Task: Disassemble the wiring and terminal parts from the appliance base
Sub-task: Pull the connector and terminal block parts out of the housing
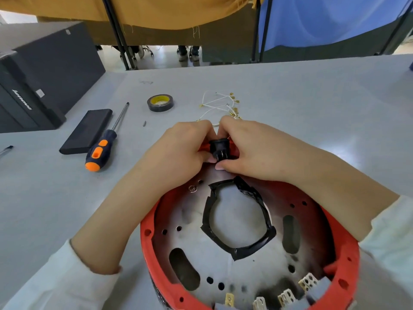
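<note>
"lenovo" reads on the one black case (33, 86) far left. Both the left hand (178, 148) and right hand (250, 151) pinch one black switch (220, 148) on the red base (344, 253); one screwdriver (105, 144), one tape roll (160, 102).

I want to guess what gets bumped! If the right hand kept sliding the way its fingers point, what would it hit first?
Probably the black switch its fingers are already wrapped around, then the left hand just beyond.
</note>
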The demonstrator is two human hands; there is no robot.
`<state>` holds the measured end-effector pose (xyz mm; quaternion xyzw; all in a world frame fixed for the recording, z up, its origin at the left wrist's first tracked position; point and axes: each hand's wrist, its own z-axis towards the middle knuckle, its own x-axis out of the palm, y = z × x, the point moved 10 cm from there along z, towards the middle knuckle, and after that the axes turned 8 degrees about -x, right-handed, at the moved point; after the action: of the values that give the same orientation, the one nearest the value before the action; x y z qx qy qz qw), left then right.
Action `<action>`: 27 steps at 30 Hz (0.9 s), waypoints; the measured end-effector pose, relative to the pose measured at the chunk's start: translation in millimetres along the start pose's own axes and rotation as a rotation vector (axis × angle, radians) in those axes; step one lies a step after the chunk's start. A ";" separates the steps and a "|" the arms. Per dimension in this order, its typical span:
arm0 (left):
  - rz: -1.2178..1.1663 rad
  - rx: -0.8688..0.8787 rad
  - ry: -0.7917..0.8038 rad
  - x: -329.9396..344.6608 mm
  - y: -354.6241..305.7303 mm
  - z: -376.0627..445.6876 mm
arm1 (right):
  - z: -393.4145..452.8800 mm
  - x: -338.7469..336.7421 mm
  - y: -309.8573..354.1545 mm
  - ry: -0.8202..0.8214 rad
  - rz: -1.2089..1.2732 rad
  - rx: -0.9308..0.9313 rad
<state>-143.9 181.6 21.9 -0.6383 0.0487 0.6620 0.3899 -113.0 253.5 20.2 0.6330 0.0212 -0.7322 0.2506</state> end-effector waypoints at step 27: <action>-0.065 -0.075 -0.020 -6.4 7.0 -5.5 | 3.8 13.3 22.2 -0.055 -0.644 -0.130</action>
<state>-144.4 170.8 23.6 -0.6471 -0.0006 0.6567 0.3873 -108.7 228.3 14.9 0.5565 0.2599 -0.7878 0.0467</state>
